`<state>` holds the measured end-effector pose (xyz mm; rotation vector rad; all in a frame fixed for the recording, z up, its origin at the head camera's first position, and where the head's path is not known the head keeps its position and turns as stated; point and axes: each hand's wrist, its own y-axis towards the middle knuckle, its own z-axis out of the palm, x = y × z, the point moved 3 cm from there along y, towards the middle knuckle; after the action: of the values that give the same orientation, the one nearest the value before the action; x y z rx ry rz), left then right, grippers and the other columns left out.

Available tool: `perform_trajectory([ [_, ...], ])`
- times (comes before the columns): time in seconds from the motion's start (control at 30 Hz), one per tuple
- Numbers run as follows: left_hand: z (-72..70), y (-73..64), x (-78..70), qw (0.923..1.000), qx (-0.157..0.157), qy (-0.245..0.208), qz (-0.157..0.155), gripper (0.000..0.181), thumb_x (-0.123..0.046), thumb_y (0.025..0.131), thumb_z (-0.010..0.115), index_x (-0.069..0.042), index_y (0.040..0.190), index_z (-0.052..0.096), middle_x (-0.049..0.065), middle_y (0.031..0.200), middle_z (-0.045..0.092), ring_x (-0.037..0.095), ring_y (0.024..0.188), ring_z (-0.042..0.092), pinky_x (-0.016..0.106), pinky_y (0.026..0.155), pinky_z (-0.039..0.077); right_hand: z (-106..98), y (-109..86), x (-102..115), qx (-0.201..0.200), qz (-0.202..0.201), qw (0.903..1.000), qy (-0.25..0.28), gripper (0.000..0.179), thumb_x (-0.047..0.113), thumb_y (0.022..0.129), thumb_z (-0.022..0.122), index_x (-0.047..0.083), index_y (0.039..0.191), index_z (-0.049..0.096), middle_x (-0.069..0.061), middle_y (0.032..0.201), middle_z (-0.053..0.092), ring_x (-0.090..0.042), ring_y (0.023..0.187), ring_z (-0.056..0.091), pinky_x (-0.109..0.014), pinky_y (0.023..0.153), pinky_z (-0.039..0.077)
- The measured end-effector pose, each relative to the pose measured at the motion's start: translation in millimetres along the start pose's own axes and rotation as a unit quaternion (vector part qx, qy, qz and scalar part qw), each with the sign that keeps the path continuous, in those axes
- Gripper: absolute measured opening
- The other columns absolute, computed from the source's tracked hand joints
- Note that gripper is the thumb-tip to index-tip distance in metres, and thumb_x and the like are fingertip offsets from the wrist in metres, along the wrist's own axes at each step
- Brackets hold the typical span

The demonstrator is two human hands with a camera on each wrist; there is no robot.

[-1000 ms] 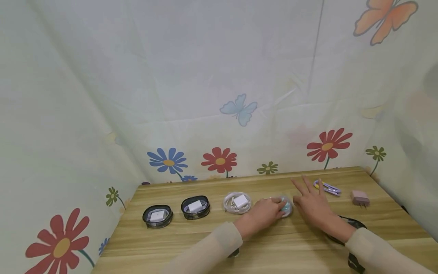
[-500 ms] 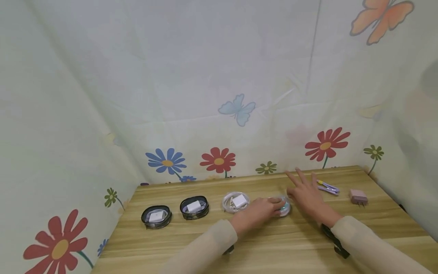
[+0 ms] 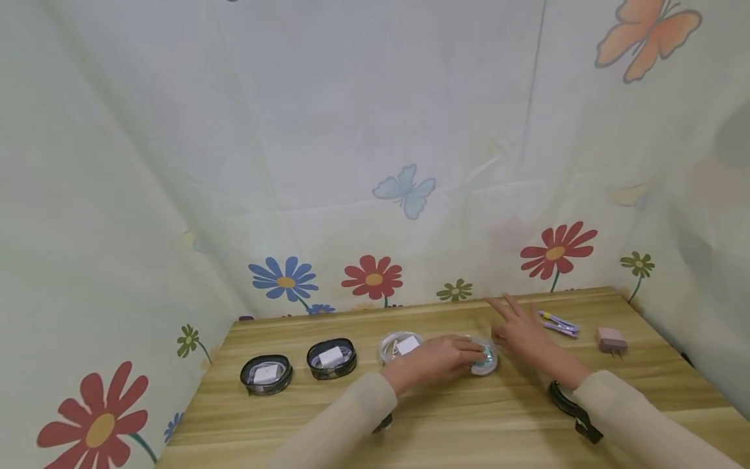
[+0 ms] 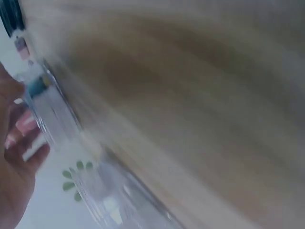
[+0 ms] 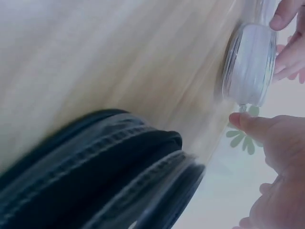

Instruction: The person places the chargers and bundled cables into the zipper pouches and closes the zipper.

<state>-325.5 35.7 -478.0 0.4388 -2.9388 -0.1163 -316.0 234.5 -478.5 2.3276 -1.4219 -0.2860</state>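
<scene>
A round clear case [image 3: 485, 366] with a teal patch on top lies between my two hands. From its left side my left hand [image 3: 442, 358] holds it, fingers over its top and edge. My right hand [image 3: 524, 335] is at the case's right side. In the right wrist view, the right thumb [image 5: 243, 119] meets a small zipper pull [image 5: 243, 108] on the case's rim, and the other fingertips are hidden. Three fingers of that hand spread upward in the head view. A black zip case [image 5: 105, 162] stands close under the right wrist.
To the left, a clear case [image 3: 387, 348] with a white charger sits partly behind the left hand, beyond it two black cases [image 3: 331, 358] with chargers and cables. A purple cable [image 3: 559, 324] and a pink charger [image 3: 611, 340] lie right on the wooden table [image 3: 469, 436].
My left hand has shifted slightly left, baring more of the case. My right hand has moved a little left since a second ago, uncovering more of the purple cable.
</scene>
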Motion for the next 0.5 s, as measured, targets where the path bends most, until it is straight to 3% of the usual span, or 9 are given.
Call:
perform_trajectory([
  [0.1, -2.1, 2.5, -9.0, 0.9966, -0.021, 0.005, -0.079, 0.039, -0.040, 0.103, 0.059, -0.021, 0.136, 0.064, -0.006, 0.139, 0.062, 0.012, 0.127, 0.058, 0.024, 0.109, 0.042, -5.7, -8.1, 2.8, 0.013, 0.005, 0.9999, -0.008, 0.021, 0.011, 0.084, 0.082, 0.025, 0.073, 0.070, -0.017, 0.151, 0.047, -0.052, 0.143, 0.031, -0.087, 0.095, 0.025],
  [0.2, -2.0, 6.1, -20.4, 0.9846, -0.017, 0.024, -0.172, 0.047, -0.055, 0.102, 0.052, -0.024, 0.135, 0.063, -0.008, 0.134, 0.064, 0.014, 0.119, 0.061, 0.029, 0.097, 0.051, -10.7, -16.1, 6.7, 0.012, 0.001, 0.9998, -0.019, 0.020, 0.012, 0.081, 0.085, 0.025, 0.074, 0.071, -0.018, 0.149, 0.048, -0.054, 0.140, 0.034, -0.086, 0.094, 0.028],
  [0.27, -0.5, 7.6, -27.1, 0.9755, -0.004, 0.034, -0.217, 0.055, -0.064, 0.100, 0.046, -0.027, 0.137, 0.061, -0.009, 0.134, 0.063, 0.017, 0.116, 0.061, 0.033, 0.091, 0.053, -13.9, -20.1, 10.4, 0.008, -0.003, 0.9997, -0.022, 0.020, 0.013, 0.080, 0.086, 0.025, 0.075, 0.072, -0.018, 0.149, 0.049, -0.055, 0.138, 0.037, -0.085, 0.093, 0.030],
  [0.37, 4.4, 9.0, -34.0, 0.9677, 0.001, 0.037, -0.249, 0.064, -0.072, 0.097, 0.041, -0.027, 0.137, 0.061, -0.007, 0.133, 0.062, 0.020, 0.116, 0.059, 0.035, 0.089, 0.054, -15.4, -24.4, 15.6, 0.010, -0.006, 0.9998, -0.019, 0.018, 0.016, 0.080, 0.086, 0.026, 0.076, 0.072, -0.018, 0.148, 0.049, -0.055, 0.136, 0.038, -0.086, 0.091, 0.030],
  [0.5, 10.6, 11.7, -38.8, 0.9703, -0.023, 0.056, -0.234, 0.064, -0.072, 0.097, 0.043, -0.024, 0.134, 0.064, -0.004, 0.130, 0.063, 0.023, 0.120, 0.059, 0.037, 0.098, 0.052, -17.0, -28.6, 22.4, 0.026, -0.003, 0.9997, 0.004, 0.018, 0.019, 0.081, 0.085, 0.030, 0.077, 0.072, -0.016, 0.149, 0.048, -0.053, 0.138, 0.036, -0.087, 0.092, 0.028],
])
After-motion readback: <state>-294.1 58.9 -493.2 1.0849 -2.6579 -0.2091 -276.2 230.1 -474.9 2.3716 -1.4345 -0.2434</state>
